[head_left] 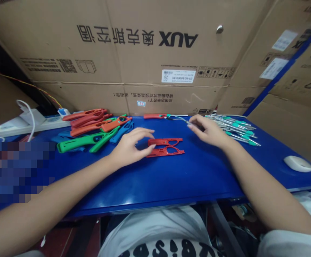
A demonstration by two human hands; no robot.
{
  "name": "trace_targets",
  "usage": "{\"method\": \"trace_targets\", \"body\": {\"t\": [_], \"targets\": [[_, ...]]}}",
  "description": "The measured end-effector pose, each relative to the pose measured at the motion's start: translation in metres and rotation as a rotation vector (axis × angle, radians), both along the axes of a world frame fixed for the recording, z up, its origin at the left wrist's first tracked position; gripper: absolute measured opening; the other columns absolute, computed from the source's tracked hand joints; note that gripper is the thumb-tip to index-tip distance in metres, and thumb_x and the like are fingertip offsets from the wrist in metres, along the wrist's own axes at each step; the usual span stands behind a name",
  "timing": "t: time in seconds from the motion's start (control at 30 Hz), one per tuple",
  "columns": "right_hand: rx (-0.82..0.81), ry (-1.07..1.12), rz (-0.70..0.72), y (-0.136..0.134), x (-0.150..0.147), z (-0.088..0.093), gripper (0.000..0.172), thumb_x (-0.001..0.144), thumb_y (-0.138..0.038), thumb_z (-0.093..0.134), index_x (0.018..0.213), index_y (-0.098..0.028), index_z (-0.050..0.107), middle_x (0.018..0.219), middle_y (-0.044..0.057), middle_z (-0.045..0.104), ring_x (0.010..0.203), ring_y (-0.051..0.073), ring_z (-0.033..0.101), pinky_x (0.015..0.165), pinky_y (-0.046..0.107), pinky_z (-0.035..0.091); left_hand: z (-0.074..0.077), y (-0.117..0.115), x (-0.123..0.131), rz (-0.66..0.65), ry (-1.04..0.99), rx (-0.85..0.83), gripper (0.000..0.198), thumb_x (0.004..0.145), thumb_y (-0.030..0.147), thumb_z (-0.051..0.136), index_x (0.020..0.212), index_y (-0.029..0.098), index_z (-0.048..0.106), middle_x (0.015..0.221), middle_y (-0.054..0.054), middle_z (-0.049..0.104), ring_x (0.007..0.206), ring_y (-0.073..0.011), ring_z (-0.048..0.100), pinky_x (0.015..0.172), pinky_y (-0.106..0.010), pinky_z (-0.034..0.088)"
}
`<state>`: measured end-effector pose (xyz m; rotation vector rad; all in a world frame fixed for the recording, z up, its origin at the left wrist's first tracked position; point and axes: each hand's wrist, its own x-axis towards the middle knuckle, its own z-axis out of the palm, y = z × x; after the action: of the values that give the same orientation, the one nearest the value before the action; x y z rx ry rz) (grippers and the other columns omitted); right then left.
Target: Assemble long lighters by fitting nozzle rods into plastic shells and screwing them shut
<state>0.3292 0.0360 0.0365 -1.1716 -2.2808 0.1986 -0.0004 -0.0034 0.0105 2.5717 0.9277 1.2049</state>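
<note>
A flat red plastic handle shell (166, 147) lies on the blue table (171, 182) in front of me. My left hand (130, 145) rests at its left end, thumb and fingertips touching it, fingers curled. My right hand (207, 130) reaches to the right of it and pinches a thin metal part (182, 119) joined to a red and green piece (155, 116) by the back wall. Just right of that hand lies a pile of metal blades with teal handles (238, 130).
A heap of orange, green and blue plastic handle shells (96, 130) lies at the back left. Cardboard boxes (144, 53) wall off the back and right. A white power strip (24, 121) sits far left, a white oval object (298, 163) at the right edge.
</note>
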Motion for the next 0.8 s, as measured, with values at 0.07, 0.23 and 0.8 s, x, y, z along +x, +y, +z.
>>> {"method": "trace_targets", "body": {"t": [0.07,0.23,0.8], "targets": [[-0.008,-0.008,0.073,-0.004,-0.010,-0.002,0.024,0.099,-0.047,0.052,0.102,-0.023,0.054,0.082,0.002,0.058,0.069,0.017,0.050,0.066,0.030,0.040,0.001,-0.003,0.005,0.104,-0.117,-0.051,0.033,0.088,0.033,0.071,0.116,0.018,0.064,0.125,-0.011,0.070,0.115,-0.0234,0.068,0.103,-0.040,0.056],[-0.064,0.031,0.162,-0.014,-0.027,-0.005,0.026,0.096,-0.048,0.059,0.099,-0.023,0.055,0.077,-0.001,0.055,0.065,0.014,0.047,0.062,0.028,0.037,-0.002,-0.006,0.011,0.095,-0.057,-0.148,0.055,0.088,0.036,0.072,0.137,0.019,0.052,0.134,-0.012,0.066,0.120,-0.0251,0.066,0.107,-0.043,0.053],[-0.629,0.021,0.347,-0.020,-0.025,0.013,0.045,0.093,-0.058,0.057,0.099,-0.016,0.071,0.083,0.005,0.068,0.072,0.016,0.059,0.069,0.029,0.048,0.022,-0.011,0.029,0.088,-0.203,-0.637,0.040,0.088,0.050,0.067,0.102,0.013,0.076,0.074,-0.006,0.075,0.064,-0.0171,0.068,0.062,-0.027,0.055]]}}
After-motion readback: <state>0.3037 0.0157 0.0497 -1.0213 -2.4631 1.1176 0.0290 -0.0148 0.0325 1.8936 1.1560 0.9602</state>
